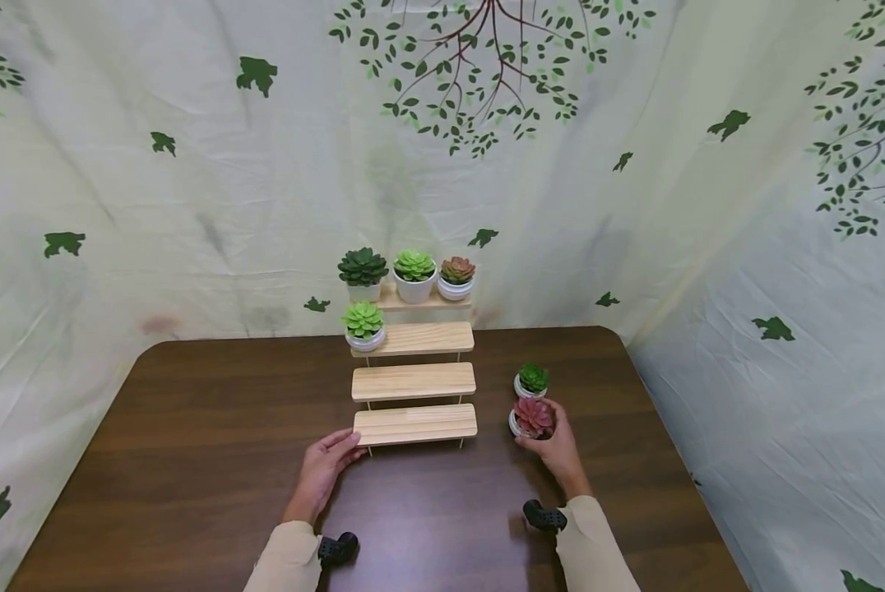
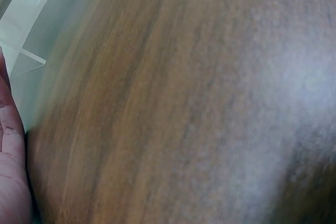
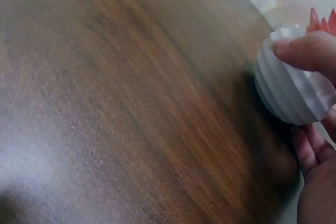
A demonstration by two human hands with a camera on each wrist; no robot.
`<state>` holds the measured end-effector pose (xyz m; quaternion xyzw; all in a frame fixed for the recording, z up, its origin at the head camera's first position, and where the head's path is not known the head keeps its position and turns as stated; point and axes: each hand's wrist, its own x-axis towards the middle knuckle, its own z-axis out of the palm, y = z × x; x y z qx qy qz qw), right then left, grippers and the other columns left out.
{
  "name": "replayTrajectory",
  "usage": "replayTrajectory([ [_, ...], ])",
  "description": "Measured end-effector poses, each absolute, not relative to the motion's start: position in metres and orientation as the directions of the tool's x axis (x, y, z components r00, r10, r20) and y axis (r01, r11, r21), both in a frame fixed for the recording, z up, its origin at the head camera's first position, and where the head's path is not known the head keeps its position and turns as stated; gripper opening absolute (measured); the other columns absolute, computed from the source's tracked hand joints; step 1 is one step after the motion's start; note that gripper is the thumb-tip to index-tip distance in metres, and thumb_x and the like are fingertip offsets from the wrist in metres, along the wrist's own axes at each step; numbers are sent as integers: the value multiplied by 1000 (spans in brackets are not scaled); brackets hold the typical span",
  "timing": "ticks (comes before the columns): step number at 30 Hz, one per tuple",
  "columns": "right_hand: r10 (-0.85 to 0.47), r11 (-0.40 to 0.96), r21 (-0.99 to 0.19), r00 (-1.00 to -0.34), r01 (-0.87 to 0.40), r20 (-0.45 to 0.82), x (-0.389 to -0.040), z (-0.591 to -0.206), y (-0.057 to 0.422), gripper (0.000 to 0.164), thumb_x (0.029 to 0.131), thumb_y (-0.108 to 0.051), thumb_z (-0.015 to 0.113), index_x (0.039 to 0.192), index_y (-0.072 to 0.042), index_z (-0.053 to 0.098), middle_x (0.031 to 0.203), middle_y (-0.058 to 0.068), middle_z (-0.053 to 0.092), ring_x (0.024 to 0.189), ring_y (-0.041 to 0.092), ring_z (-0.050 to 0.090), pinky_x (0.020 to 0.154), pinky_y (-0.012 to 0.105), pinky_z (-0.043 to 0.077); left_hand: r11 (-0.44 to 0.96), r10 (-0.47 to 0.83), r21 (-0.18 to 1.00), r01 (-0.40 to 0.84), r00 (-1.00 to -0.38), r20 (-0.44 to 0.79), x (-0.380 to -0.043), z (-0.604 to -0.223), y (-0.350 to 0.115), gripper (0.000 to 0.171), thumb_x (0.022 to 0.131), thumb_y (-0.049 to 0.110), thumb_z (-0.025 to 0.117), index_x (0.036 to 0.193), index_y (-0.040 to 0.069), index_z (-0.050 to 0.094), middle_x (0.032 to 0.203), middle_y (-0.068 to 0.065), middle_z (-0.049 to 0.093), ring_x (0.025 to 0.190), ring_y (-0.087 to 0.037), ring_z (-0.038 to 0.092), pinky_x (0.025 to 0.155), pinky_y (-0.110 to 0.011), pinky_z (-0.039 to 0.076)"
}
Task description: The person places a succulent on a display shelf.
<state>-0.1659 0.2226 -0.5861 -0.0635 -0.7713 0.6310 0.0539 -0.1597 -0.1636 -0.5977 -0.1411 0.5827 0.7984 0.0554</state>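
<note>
My left hand (image 1: 322, 470) pinches the left end of the lowest step of a tiered wooden shelf (image 1: 416, 424), thumb near its top edge. In the left wrist view only part of that hand (image 2: 11, 174) shows, and the shelf is out of sight. To the right of the shelf, my right hand (image 1: 558, 450) grips a potted reddish-pink succulent (image 1: 534, 416). Its white ribbed pot (image 3: 291, 85) sits between thumb and fingers in the right wrist view. Just behind it stands a small green succulent (image 1: 533, 378) in a white pot.
On the top step stand a dark green succulent (image 1: 363, 267), a bright green one (image 1: 414, 267) and a reddish-brown one (image 1: 457, 271). A light green succulent (image 1: 363, 319) occupies the second step's left end. Leaf-printed cloth (image 1: 280, 205) hangs behind the brown table (image 1: 213, 427).
</note>
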Motion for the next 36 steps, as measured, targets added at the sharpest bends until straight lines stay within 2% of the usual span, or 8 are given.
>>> replayTrajectory([
  [4,189,245,-968,-982,60,-13,-168,-590,223,71,68,13,78,128,14,40,125,32,51,117,37,49,92,19,43,-317,-75,913,-255,-953,-292,-160,-598,-163,17,91,1,64,105,-8,61,84,-2,69,75,-14,68,75,-25,58],
  [9,196,302,-948,-980,104,-45,-169,-590,224,68,71,5,80,129,10,45,127,29,53,120,38,50,104,45,41,-321,-70,915,-247,-957,-283,-159,-596,-163,14,91,1,63,103,-6,63,83,-1,69,75,-12,68,74,-24,57],
  [14,201,307,-943,-977,131,-70,-169,-588,225,67,71,1,81,129,8,47,129,28,53,122,39,49,106,51,39,-330,-61,911,-246,-958,-280,-159,-595,-164,14,92,0,62,104,-7,63,82,-1,69,74,-12,68,74,-24,57],
  [19,204,266,-954,-975,136,-83,-169,-589,228,66,72,1,81,129,8,47,130,27,53,122,36,50,105,45,42,-328,-63,912,-245,-958,-280,-159,-595,-163,20,92,1,63,108,-10,61,84,-1,69,75,-12,68,75,-24,57],
  [22,207,222,-966,-974,136,-90,-170,-588,229,66,73,3,80,129,9,47,129,28,53,121,35,51,99,29,47,-317,-71,919,-232,-961,-267,-159,-596,-163,21,92,1,63,108,-11,60,84,-1,69,75,-12,68,74,-24,57],
  [26,213,197,-974,-974,116,-74,-170,-583,230,64,72,5,80,127,9,49,127,29,54,117,30,54,86,11,46,-318,-66,922,-219,-965,-252,-158,-597,-163,18,92,0,63,106,-10,62,85,-3,70,76,-13,68,75,-24,58],
  [32,185,121,-987,-979,106,-83,-174,-566,225,62,73,9,78,128,8,48,129,26,53,107,7,56,85,8,46,-334,-66,908,-253,-954,-291,-159,-595,-163,19,92,-1,62,108,-10,61,84,-3,70,75,-14,68,76,-25,57],
  [36,170,100,-992,-983,80,-63,-178,-555,222,61,74,11,76,127,8,49,129,27,53,104,3,56,86,9,46,-330,-68,912,-244,-957,-281,-160,-598,-164,19,91,1,64,106,-9,62,84,-3,70,76,-14,68,75,-25,58],
])
